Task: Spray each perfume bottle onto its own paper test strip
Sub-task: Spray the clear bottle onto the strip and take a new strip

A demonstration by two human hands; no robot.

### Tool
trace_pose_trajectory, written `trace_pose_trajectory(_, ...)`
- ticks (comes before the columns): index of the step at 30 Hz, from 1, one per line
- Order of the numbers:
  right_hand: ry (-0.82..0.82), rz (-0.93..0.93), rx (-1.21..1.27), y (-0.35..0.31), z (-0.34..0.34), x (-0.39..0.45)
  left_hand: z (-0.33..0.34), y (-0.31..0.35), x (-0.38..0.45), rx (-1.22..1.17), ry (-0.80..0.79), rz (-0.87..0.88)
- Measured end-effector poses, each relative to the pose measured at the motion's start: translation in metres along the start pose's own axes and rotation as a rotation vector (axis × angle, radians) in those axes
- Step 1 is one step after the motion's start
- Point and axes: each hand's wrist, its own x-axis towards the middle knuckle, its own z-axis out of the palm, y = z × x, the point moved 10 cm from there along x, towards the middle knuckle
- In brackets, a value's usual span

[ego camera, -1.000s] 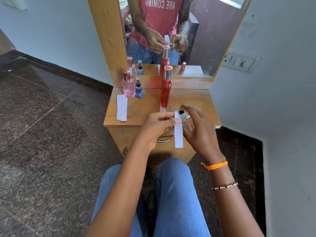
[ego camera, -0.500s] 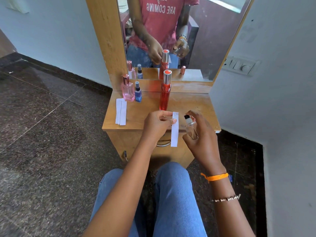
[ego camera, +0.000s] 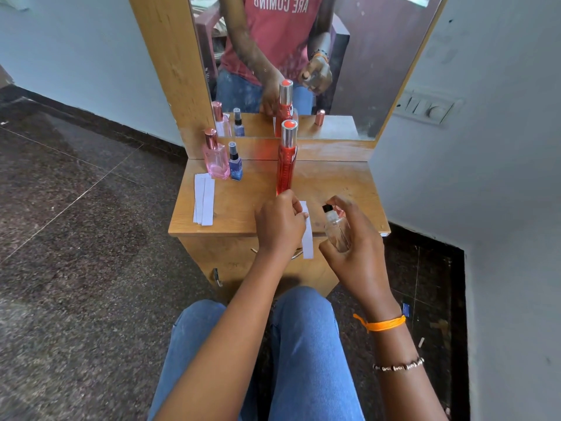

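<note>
Over wooden dresser (ego camera: 236, 208): clear bottle (ego camera: 336, 229) in right hand (ego camera: 358, 253), strip (ego camera: 307, 235) alongside.

A wooden desk (ego camera: 243, 208) with a smooth, faintly glossy top carries glossy glass bottles: a tall red one (ego camera: 285, 165) with a shiny metal cap, a pink one (ego camera: 216, 161). Matt white paper strips (ego camera: 204, 199) lie nearby.

Clear glass perfume bottle (ego camera: 336, 229), black nozzle, tilted, held above table's front edge. White paper test strip (ego camera: 307, 235), hanging vertical just beside it. Tall red bottle (ego camera: 286, 159), silver cap, upright mid-table. Pink bottle (ego camera: 215, 156) and small blue bottle (ego camera: 235, 163), upright at back left. Spare strips (ego camera: 203, 198) lying flat near left edge.
</note>
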Motion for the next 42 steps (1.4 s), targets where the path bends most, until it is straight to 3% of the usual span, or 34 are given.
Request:
trace_pose_trajectory(8, 0.018, -0.002, 0.009, 0.001, 0.001, -0.005, -0.017, 0.012, -0.015, 0.173, 0.135, 0.113)
trace_pose_trajectory(16, 0.047, -0.005, 0.045, 0.001, 0.003, -0.007, 0.003, 0.003, -0.024, 0.280, -0.002, 0.146)
trace_pose_trajectory(29, 0.019, 0.007, 0.105, 0.005, 0.003, -0.008, 0.005, 0.005, 0.001, 0.238, 0.038, 0.154)
trace_pose_trajectory(35, 0.024, 0.061, 0.139, 0.014, 0.008, -0.010, -0.013, 0.017, -0.019, 0.003, 0.112, 0.197)
trace_pose_trajectory(40, 0.078, 0.136, 0.234, 0.021, 0.010, -0.009, 0.019, 0.006, -0.047, -0.487, -0.297, -0.018)
trace_pose_trajectory(42, 0.099, 0.159, 0.284, 0.023, 0.010, -0.010, 0.023, 0.005, -0.054, -0.605, -0.359, -0.065)
